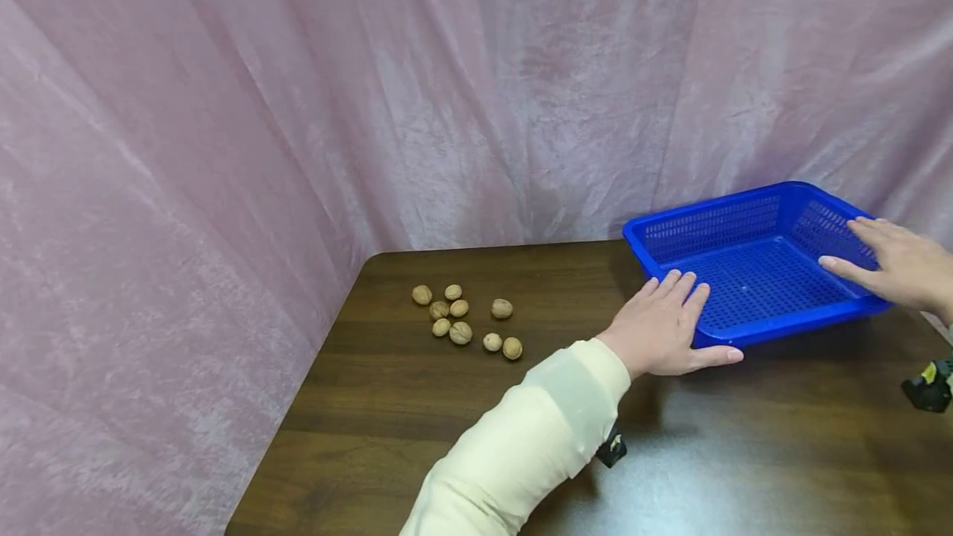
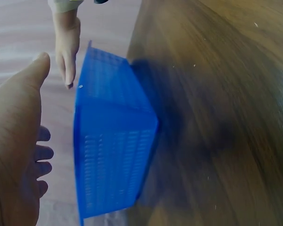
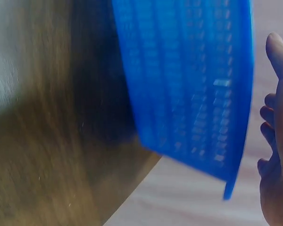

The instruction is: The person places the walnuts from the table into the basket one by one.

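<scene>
A blue plastic basket point(image 1: 800, 322) with perforated walls stands upright on the wooden table, with nothing inside it. Over its near left corner is my left hand point(image 1: 663, 327), palm down with the fingers straight. In the left wrist view a gap shows between that hand and the basket rim point(image 2: 78, 141). My right hand point(image 1: 904, 265) hovers by the basket's right side, fingers extended. The right wrist view shows this hand point(image 3: 278, 122) apart from the rim too. Neither hand holds anything.
Several walnuts point(image 1: 461, 332) lie loose on the left part of the table point(image 1: 372, 404). A pink curtain point(image 1: 521, 89) hangs behind the table and along its left edge. The basket sits near the table's back edge.
</scene>
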### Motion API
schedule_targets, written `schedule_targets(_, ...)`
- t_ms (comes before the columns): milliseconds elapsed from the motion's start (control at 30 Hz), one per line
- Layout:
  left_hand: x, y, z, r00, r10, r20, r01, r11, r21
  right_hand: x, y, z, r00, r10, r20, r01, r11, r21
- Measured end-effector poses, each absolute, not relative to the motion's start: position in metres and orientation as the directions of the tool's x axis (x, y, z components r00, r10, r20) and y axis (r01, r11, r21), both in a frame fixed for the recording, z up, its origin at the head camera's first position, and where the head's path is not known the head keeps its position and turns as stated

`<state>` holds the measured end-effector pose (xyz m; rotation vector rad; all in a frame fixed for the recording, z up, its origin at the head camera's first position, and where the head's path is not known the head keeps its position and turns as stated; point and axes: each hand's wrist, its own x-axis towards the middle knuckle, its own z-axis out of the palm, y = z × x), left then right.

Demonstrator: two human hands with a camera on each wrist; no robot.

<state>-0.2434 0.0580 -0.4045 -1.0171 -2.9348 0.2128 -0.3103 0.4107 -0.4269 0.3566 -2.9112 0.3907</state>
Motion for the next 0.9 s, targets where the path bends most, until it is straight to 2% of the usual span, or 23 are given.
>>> schedule_targets(200,-0.248,0.083,-0.414,-0.837,0.547,-0.025,0.545,0.827,-0.134,-0.309,0.435,-0.438,-0.975,-0.092,0.201,-0.134,0.969,-0.208)
schedule_targets(367,-0.251,0.090,-0.422,-0.894,0.448,-0.027,0.447,0.884,-0.133,-0.302,0.444,-0.445,-0.991,-0.038,0.128,-0.070,0.963,-0.259)
schedule_targets(600,-0.254,0.085,-0.430,-0.938,0.344,-0.038,0.345,0.937,-0.045,-0.293,0.444,-0.443,-0.997,-0.064,0.053,-0.078,0.941,-0.328)
schedule_targets(900,-0.254,0.059,-0.435,-0.938,0.347,0.007,0.347,0.936,0.055,-0.286,0.421,-0.433,-0.995,-0.098,-0.019,-0.085,0.927,-0.365)
